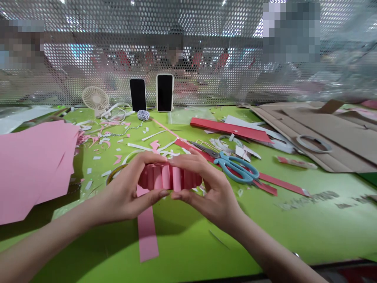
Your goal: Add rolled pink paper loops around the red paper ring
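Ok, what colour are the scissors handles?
The scissors handles are light blue, shown best in the head view.

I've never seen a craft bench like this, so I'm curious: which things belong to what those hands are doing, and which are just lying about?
In use: pleated pink paper band, held by the left hand and right hand.

Lying about: blue-handled scissors, pink paper sheets, ball of twine, small white fan, two phones.

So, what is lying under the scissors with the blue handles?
The scissors lie across a long red paper strip on the green work surface. The part of the strip beneath the handles is covered, so it cannot be seen.
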Action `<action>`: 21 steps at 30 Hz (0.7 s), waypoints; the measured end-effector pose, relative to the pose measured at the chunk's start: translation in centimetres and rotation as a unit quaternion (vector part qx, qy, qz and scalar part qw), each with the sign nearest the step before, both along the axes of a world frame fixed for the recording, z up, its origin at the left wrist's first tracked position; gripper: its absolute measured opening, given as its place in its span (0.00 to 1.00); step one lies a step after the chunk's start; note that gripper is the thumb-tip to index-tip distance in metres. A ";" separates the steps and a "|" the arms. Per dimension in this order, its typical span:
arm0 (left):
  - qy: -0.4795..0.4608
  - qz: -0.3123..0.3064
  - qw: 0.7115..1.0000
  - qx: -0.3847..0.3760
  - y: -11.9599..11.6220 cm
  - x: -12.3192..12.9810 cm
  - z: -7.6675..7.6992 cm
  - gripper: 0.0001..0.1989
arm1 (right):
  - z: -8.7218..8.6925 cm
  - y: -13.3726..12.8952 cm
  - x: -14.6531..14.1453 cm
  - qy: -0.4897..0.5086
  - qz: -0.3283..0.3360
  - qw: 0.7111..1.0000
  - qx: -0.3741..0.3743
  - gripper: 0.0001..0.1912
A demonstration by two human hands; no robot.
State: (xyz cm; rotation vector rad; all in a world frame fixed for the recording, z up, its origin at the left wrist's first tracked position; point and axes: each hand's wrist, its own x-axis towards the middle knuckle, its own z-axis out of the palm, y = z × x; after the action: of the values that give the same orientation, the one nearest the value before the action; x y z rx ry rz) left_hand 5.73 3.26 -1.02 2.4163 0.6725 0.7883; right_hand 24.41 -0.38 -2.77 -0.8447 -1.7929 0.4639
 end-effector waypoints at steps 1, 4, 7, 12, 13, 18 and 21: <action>-0.001 0.006 1.000 -0.002 0.0 -0.1 -0.1 0.21 | 0.1 0.0 0.0 0.005 0.002 1.000 -0.008 0.18; -0.002 0.016 1.000 -0.002 0.1 -0.2 -0.1 0.20 | 0.4 -0.1 0.1 -0.019 -0.004 1.000 -0.016 0.18; 0.007 0.027 1.000 -0.004 0.0 -0.1 0.1 0.18 | 0.3 0.0 0.2 -0.057 -0.018 0.998 -0.003 0.18; 0.001 0.023 1.000 -0.007 -0.1 0.0 0.4 0.16 | 0.0 0.2 0.0 -0.051 -0.024 0.998 -0.006 0.17; 0.002 0.023 1.000 -0.012 -0.1 -0.1 0.3 0.16 | 0.0 0.2 0.0 -0.044 -0.020 0.999 -0.008 0.16; 0.005 0.022 0.999 -0.023 -0.1 -0.1 0.3 0.17 | 0.4 0.1 0.1 0.005 -0.003 0.999 -0.042 0.16; 0.002 0.024 0.999 -0.025 -0.1 0.1 0.3 0.16 | 0.6 0.0 0.1 0.013 0.001 0.999 -0.053 0.16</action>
State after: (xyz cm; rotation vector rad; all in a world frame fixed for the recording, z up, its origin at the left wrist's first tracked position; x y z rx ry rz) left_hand 5.79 3.13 -0.71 2.3646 0.7461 0.7766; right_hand 24.51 -0.37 -2.18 -0.9059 -1.7575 0.5723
